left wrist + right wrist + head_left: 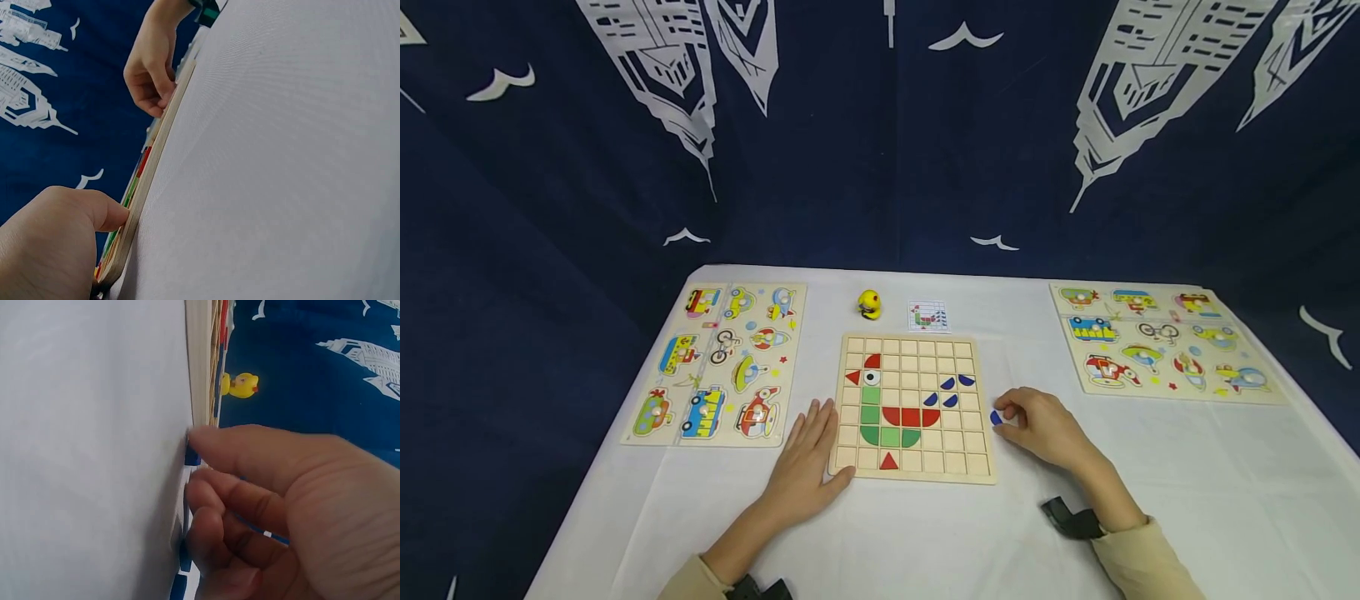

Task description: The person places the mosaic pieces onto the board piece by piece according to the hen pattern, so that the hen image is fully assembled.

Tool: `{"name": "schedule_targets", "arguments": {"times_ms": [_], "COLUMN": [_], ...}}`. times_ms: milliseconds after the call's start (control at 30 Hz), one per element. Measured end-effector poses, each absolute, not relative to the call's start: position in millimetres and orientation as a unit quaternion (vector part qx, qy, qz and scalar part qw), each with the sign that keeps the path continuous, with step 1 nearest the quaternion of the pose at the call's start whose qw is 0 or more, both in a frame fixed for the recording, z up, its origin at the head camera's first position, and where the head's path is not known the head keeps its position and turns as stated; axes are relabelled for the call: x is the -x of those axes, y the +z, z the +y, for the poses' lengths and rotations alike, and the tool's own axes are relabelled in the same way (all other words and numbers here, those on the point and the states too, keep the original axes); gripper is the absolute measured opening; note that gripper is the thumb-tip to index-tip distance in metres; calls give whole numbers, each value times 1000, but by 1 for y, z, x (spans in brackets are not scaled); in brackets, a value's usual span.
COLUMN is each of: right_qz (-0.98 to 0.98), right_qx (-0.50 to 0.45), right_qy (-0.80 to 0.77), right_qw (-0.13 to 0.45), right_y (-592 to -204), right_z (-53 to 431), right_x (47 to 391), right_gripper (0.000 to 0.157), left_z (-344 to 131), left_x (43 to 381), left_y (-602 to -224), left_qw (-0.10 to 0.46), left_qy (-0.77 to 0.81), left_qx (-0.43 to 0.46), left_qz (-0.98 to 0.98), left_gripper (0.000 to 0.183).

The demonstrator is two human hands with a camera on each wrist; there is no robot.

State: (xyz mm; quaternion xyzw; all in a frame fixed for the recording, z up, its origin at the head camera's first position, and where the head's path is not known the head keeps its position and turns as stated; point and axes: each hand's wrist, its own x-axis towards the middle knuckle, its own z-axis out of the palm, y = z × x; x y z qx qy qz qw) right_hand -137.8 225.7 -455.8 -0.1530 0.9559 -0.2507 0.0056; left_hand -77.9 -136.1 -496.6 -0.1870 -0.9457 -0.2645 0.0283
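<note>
A wooden grid board [957, 462] lies flat on the table, with red, green and blue pieces forming a bird shape. My left hand [805, 467] rests along its left edge, fingers straight; in the left wrist view the thumb [112, 211] touches the board's rim. Just right of the board, my right hand [1043, 427] pinches a blue half-round piece [996, 417] between thumb and forefinger. From the right wrist, this blue piece [192, 454] shows between those fingertips, low beside the board's edge. Several blue pieces [950, 401] sit in the board's right part.
Behind the board are a small pattern card [929, 317] and a yellow toy duck [869, 304]. A vehicle puzzle board [745, 333] lies at left, another puzzle board [1187, 392] at right. All stand on a white-covered table [925, 542] before a dark blue curtain [865, 167].
</note>
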Motion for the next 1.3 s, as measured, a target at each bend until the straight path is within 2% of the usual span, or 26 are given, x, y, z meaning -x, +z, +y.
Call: {"name": "schedule_targets", "arguments": {"times_ms": [167,500,633,867,1300], "right_qz": [963,972,974,976,974], "right_qx": [134,137,138,112,107], "right_qy": [-236,-190,-181,-179,-197], "right_qw": [-7,-3,-5,47,33], "right_y": [-456,-445,-435,-430,-441], "right_z": [223,212,207,209,214], "right_x": [141,154,163,163,168], "right_gripper": [11,8,9,11,10], "left_z": [-137,-135,-135,-132,-136], "left_x": [78,76,76,77,79], "left_y": [-497,-500,-500,-498,-499], "left_qw": [31,21,25,20,30], "left_qy": [-263,-266,-261,-256,-256], "left_qx": [187,182,184,189,187], "left_qz": [-946,-946,-947,-948,-948], "left_gripper": [84,85,84,85,85]}}
